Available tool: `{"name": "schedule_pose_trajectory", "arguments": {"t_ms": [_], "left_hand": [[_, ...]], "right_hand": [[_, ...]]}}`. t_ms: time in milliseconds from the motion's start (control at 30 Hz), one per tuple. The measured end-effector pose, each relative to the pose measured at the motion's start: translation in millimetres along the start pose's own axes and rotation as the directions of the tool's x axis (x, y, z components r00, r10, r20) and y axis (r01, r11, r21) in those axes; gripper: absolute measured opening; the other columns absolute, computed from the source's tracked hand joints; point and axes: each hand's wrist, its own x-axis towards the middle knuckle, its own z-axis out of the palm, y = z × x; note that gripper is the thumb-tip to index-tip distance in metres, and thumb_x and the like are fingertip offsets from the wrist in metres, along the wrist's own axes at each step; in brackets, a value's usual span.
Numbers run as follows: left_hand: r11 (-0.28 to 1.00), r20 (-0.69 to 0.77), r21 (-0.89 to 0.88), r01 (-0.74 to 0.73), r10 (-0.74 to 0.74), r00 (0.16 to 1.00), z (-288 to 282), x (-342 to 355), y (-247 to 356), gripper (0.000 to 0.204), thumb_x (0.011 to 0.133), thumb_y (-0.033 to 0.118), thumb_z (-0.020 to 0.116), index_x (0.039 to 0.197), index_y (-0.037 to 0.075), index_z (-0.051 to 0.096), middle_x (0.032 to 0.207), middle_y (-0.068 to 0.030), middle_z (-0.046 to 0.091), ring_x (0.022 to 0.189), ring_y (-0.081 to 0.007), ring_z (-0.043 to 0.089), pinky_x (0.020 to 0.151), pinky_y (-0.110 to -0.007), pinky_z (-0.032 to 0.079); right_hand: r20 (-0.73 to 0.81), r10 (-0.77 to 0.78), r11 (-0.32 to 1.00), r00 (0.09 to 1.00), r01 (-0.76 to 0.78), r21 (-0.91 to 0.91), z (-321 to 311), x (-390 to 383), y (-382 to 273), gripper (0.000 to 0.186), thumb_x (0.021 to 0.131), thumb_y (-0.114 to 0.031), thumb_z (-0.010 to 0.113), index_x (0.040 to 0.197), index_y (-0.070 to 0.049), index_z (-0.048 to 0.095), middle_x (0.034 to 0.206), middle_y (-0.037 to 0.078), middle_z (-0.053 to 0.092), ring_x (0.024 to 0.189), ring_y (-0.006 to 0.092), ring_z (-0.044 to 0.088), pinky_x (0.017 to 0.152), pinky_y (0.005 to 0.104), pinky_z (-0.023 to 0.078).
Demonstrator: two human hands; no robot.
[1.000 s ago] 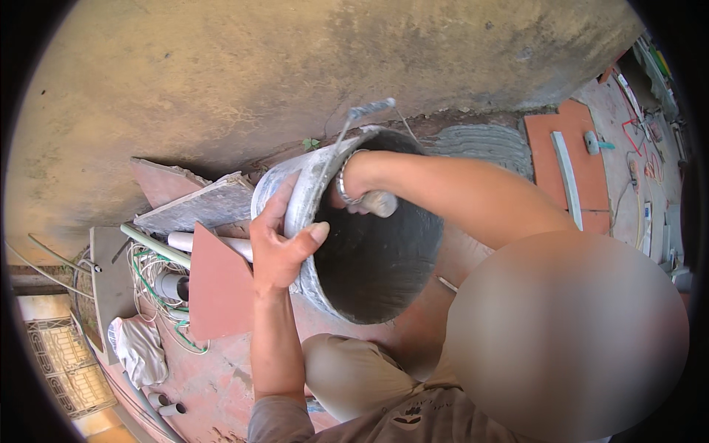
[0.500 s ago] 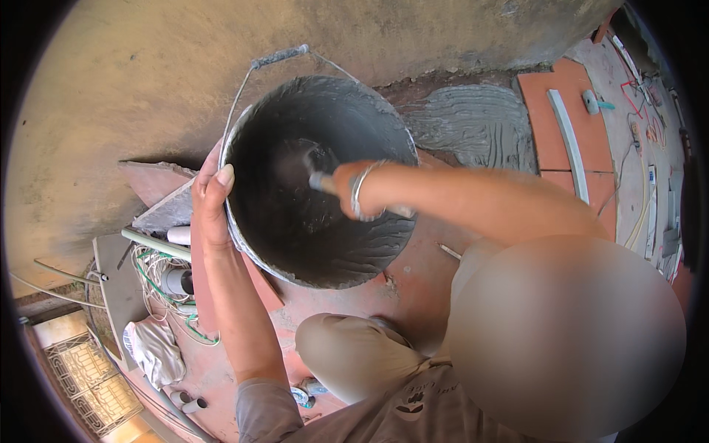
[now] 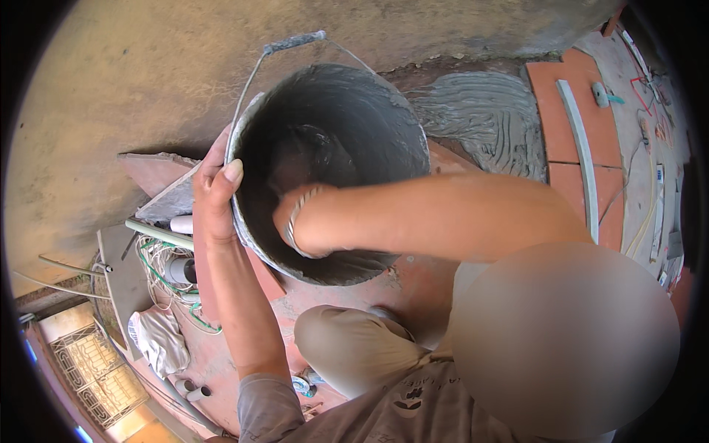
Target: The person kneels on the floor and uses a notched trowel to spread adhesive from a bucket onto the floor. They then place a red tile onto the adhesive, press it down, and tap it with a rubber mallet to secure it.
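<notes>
A large bucket (image 3: pixel 413 122), its inner wall coated with wet grey mortar (image 3: pixel 362 136), tilts so that its mouth faces me. My left hand (image 3: pixel 218 184) grips its left rim, thumb over the edge and fingers behind the outer wall. Deep inside the bucket is my right hand (image 3: pixel 299 221), a twisted bracelet (image 3: pixel 295 218) round its wrist. Its fingers are mostly hidden and blurred; they are closed round a trowel whose handle showed a moment ago. The wire bail with its grip (image 3: pixel 295 42) stands up against the wall side.
Right of the bucket, ridged mortar (image 3: pixel 480 122) lies along the wall (image 3: pixel 185 74), beside laid terracotta tiles (image 3: pixel 550 125) with a pale straight bar (image 3: pixel 580 148) on them. At left are broken tile pieces (image 3: pixel 155 177), coiled cable (image 3: pixel 159 273), a white bag (image 3: pixel 159 343) and pipe pieces (image 3: pixel 193 391).
My right hand has moved left and down, deeper into the bucket, and the trowel handle is now out of sight. The bucket appears slightly shifted to the right; my left hand keeps its grip.
</notes>
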Motion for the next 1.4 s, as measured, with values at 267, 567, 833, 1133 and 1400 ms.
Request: {"name": "schedule_pose_trajectory", "arguments": {"t_ms": [267, 567, 833, 1133, 1400], "left_hand": [[0.999, -0.029, 0.04, 0.0, 0.001, 1.0, 0, -4, -2, 0.083, 0.084, 0.039, 0.068, 0.146, -0.011, 0.045, 0.14, -0.0207, 0.058, 0.13, -0.0283, 0.057, 0.113, -0.038, 0.041], [1.0, -0.003, 0.008, 0.012, -0.012, 1.0, -2, 1, -5, 0.082, 0.086, 0.037, 0.065, 0.148, -0.011, 0.042, 0.142, -0.021, 0.056, 0.129, -0.0286, 0.057, 0.113, -0.039, 0.042], [0.997, 0.002, 0.073, -0.005, 0.005, 1.0, 8, -6, -4, 0.09, 0.077, 0.04, 0.073, 0.145, -0.011, 0.046, 0.139, -0.0206, 0.059, 0.128, -0.0283, 0.058, 0.113, -0.039, 0.04], [0.997, -0.021, 0.08, -0.003, 0.004, 1.0, 22, -10, 2, 0.088, 0.07, 0.041, 0.076, 0.14, -0.008, 0.056, 0.136, -0.0168, 0.062, 0.127, -0.0244, 0.057, 0.112, -0.036, 0.036], [0.996, 0.014, 0.093, -0.004, 0.002, 1.0, 36, -4, 2, 0.083, 0.071, 0.035, 0.077, 0.139, -0.008, 0.056, 0.134, -0.0147, 0.063, 0.126, -0.0225, 0.057, 0.111, -0.035, 0.037]], "right_hand": [[0.15, -0.082, 0.99, 0.985, 0.098, -0.104, 43, -2, 56, 0.029, 0.076, -0.006, 0.073, 0.104, 0.001, 0.077, 0.104, 0.023, 0.074, 0.103, 0.0364, 0.072, 0.083, 0.0427, 0.058], [-0.057, 0.238, 0.957, 0.969, -0.224, 0.184, -4, 38, 35, 0.037, 0.077, -0.013, 0.078, 0.114, -0.011, 0.078, 0.12, 0.009, 0.074, 0.109, 0.0261, 0.072, 0.085, 0.0393, 0.059], [0.04, 0.294, 0.938, 0.955, -0.297, 0.179, 41, 40, 0, 0.033, 0.082, -0.014, 0.077, 0.115, -0.012, 0.078, 0.12, 0.005, 0.074, 0.105, 0.0271, 0.073, 0.076, 0.0458, 0.064], [0.154, 0.147, 0.989, 0.977, -0.141, -0.054, 87, -6, 60, 0.03, 0.079, -0.008, 0.079, 0.108, -0.004, 0.078, 0.118, 0.016, 0.073, 0.106, 0.0294, 0.073, 0.079, 0.0482, 0.062], [-0.22, 0.353, 0.912, 0.909, -0.282, 0.297, 49, 13, 67, 0.03, 0.084, -0.007, 0.073, 0.113, 0.001, 0.073, 0.124, 0.018, 0.07, 0.115, 0.0354, 0.068, 0.09, 0.0448, 0.058]]}}
